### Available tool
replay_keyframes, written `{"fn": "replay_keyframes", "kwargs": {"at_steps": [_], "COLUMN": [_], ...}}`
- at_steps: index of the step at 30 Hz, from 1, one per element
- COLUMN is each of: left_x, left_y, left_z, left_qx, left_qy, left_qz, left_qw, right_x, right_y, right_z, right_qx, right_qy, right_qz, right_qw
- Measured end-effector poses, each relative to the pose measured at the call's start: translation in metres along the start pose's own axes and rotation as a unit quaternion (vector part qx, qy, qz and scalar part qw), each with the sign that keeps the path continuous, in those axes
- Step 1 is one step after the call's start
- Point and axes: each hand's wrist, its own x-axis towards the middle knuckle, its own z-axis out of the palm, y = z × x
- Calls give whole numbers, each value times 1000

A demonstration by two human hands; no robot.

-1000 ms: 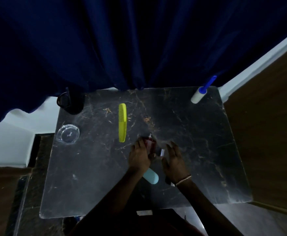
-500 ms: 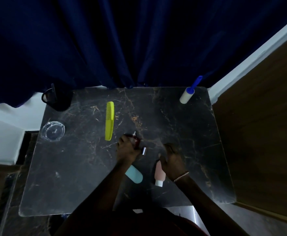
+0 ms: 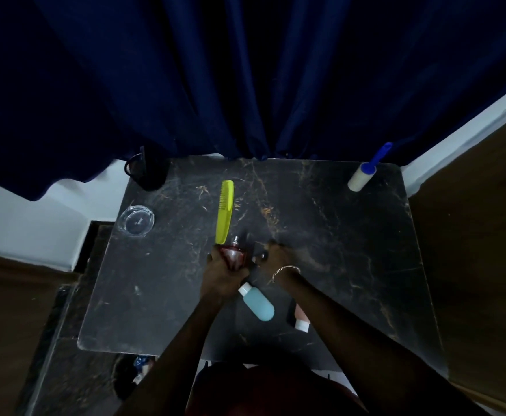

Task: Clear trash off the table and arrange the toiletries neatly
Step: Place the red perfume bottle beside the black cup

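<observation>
My left hand [image 3: 223,276] grips a small red perfume bottle [image 3: 233,256] above the middle of the dark marble table [image 3: 350,265], its sprayer pointing away from me. Beside it, my right hand [image 3: 275,255] is closed on a small dark cap close to the bottle. A yellow comb [image 3: 224,211] lies just beyond the bottle. A light blue bottle [image 3: 257,301] lies on its side near my left wrist. A pink tube with a white cap [image 3: 301,319] lies partly hidden under my right forearm.
A lint roller with a blue handle [image 3: 364,172] lies at the far right corner. A glass ashtray [image 3: 136,220] and a black mesh cup [image 3: 148,172] stand at the far left. Dark blue curtains hang behind the table. A bin with trash [image 3: 134,373] sits below the near edge.
My right hand moved from the pink tube up to the perfume bottle and now holds the small cap. My left hand keeps hold of the bottle, now raised.
</observation>
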Motion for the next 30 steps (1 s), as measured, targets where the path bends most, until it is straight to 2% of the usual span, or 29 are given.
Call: {"fn": "replay_keyframes", "kwargs": {"at_steps": [4,9,12,16,19,24,30], "left_x": [-12,-26,-34,-45,-57,-69,-79], "left_y": [-11,-13,-12,-7,-1,5,17], "left_z": [-19,-44,-56,-68,-75,-81,-93], "left_qx": [-35,-42,-27,-14,4,3,-27], "left_qy": [4,-26,-38,-50,-57,-62,-27], "left_qz": [7,24,47,95,143,173,191], "left_qw": [999,998,998,994,988,983,981], "right_x": [4,8,0,-19,-31,-46,-57], "right_y": [-7,-8,-9,-14,-24,-43,-55], "right_z": [11,3,-13,-40,-55,-73,-72], "right_qx": [-19,132,335,445,419,355,383], "right_qy": [27,30,-20,-108,-120,-128,-72], "right_qz": [6,47,38,-50,-114,-188,-202], "right_qw": [999,990,941,888,893,907,899]}}
